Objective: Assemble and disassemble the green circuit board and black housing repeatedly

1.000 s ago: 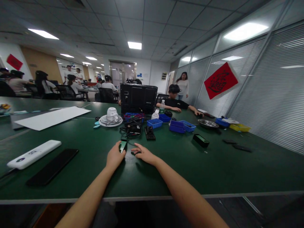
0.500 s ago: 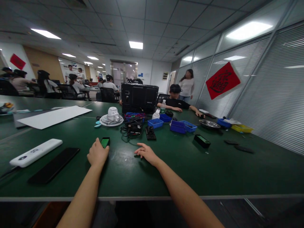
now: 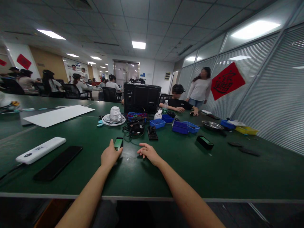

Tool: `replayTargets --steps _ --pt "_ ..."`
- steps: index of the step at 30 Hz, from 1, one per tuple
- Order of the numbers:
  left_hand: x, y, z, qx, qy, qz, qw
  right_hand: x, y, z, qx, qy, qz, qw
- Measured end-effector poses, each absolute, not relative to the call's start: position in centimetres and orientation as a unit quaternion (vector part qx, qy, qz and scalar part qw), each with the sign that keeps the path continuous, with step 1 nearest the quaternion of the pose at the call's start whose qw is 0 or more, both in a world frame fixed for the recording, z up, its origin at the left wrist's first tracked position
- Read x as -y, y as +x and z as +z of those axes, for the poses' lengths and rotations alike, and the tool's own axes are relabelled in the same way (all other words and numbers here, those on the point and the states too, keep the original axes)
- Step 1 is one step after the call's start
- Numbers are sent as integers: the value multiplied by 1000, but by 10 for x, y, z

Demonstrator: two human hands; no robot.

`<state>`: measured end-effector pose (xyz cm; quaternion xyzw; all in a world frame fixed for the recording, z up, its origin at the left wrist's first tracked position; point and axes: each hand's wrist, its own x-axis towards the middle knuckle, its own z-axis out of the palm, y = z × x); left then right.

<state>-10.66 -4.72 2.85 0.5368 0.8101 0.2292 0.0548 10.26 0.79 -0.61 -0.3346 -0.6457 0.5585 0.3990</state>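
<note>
My left hand (image 3: 109, 155) is closed around a small black rectangular box (image 3: 118, 143) with a green middle. Its thumb and fingers lie along the box's sides and hide the near end. A short way to the right, my right hand (image 3: 149, 154) hovers just above the table with nothing in it. Its index finger is stretched out and the other fingers are loosely bent. Another black box with a green middle (image 3: 205, 142) lies farther right on the green table (image 3: 185, 177).
On the left lie a white power strip (image 3: 41, 150) and a flat black slab (image 3: 58, 163). Ahead are a white fan (image 3: 114, 116), a black device with cables (image 3: 136, 129), blue trays (image 3: 157, 123) and a monitor (image 3: 142, 98). A co-worker (image 3: 178, 103) sits across the table.
My left hand has moved right with the black box, nearer my right hand. The right hand has barely moved. A standing person in the background has shifted to the right.
</note>
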Motion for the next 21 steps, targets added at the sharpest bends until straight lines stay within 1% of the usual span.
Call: replayTargets --steps 7,11,13,16,18,21 --pt "45 -90 16 -698 650 269 135 -6 101 -4 637 -360 547 407" --pt "45 -84 13 -628 696 305 169 -7 101 -6 646 -396 503 415" --pt "43 -79 10 -594 718 314 181 -5 100 -3 661 -438 446 414" --pt "39 -72 5 -542 761 298 196 6 99 5 704 -516 290 393" --pt "38 -69 3 -504 790 280 208 14 100 11 731 -556 190 347" --pt "38 -68 3 -488 803 266 215 23 103 16 757 -582 116 275"
